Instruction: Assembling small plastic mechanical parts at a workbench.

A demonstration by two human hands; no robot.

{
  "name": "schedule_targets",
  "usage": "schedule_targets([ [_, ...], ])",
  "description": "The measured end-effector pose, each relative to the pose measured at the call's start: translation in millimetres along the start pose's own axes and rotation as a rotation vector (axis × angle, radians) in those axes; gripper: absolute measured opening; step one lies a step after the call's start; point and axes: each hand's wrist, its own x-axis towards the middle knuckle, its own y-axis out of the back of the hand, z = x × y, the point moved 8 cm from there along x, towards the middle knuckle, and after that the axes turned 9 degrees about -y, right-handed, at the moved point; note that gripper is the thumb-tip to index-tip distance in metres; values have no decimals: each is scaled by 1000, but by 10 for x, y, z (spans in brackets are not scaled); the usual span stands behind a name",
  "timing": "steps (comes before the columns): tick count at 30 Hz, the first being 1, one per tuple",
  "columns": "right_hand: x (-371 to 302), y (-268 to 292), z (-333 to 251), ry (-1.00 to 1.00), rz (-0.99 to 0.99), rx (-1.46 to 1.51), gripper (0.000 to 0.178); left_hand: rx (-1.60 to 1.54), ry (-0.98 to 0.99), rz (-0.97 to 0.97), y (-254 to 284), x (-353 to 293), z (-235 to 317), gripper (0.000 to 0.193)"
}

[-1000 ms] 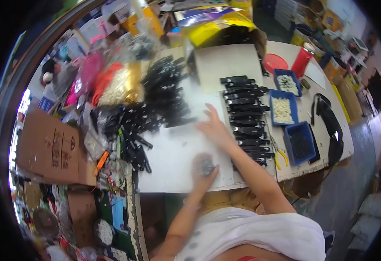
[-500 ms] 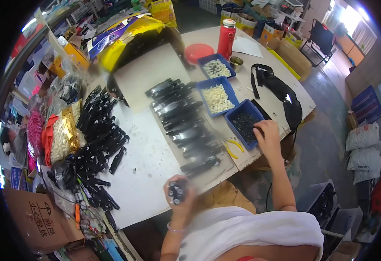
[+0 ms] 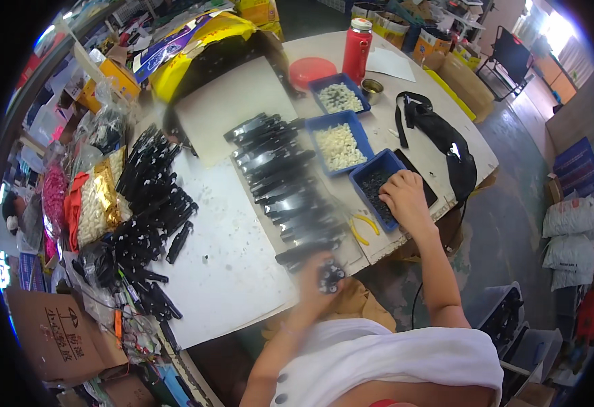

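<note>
Here, your left hand (image 3: 312, 279) clasps black pieces (image 3: 331, 276) by the table's (image 3: 226, 264) near edge. Your right hand (image 3: 405, 197) curls over the nearest blue bin (image 3: 384, 159), at right; I cannot tell whether it pinches anything.

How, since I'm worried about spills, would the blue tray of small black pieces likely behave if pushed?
The blue tray looks low and broad, so it would probably slide rather than tip. Its straight walls suggest it is fairly stiff and unlikely to sag. The small black pieces seem loose and uncovered, so they might spill if it tilted.
</note>
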Motion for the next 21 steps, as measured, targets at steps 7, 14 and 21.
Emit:
schedule_targets([
  [7, -31, 43, -2, 15, 83, 9, 8, -121, 175, 22, -69, 24, -197, 55],
  [14, -44, 125, -22, -70, 150, 85, 6, -92, 108, 31, -31, 45, -159, 55],
  [21, -282, 219, -405, -179, 5, 737, 6, -99, 56, 4, 2, 77, -89, 53],
])
